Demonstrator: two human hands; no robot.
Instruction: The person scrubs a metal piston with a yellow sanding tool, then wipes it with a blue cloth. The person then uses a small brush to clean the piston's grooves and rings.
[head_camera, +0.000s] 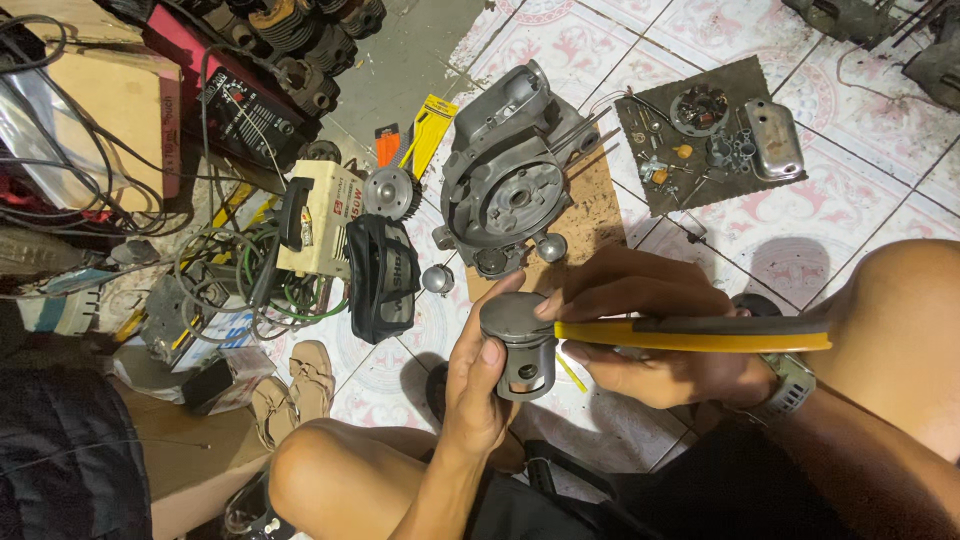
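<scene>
Seated low on a tiled floor (880, 150), white tiles with a pink flower pattern, both bare knees in near view. Left hand (478, 385) wrapped around a grey metal piston (520, 345), thumb on its crown, pin hole facing the camera, held near centre above the floor. Right hand (650, 330) closed on a yellow-and-black handled tool (690, 333), its tip touching the piston's top edge; wristwatch (790, 385) on that wrist. Just beyond, a grey engine crankcase (510, 170) resting on a brown board (590, 215). Far right, a dark mat (735, 190) carrying small parts and a shiny metal cover (772, 138). To the left, a cream-coloured power unit (320, 215), a black welding mask (382, 275), tangled cables (215, 270), cardboard boxes (120, 100) and a pair of tan sandals (295, 390). Far left, red machine casing (240, 110) and finned cylinders (300, 40).
</scene>
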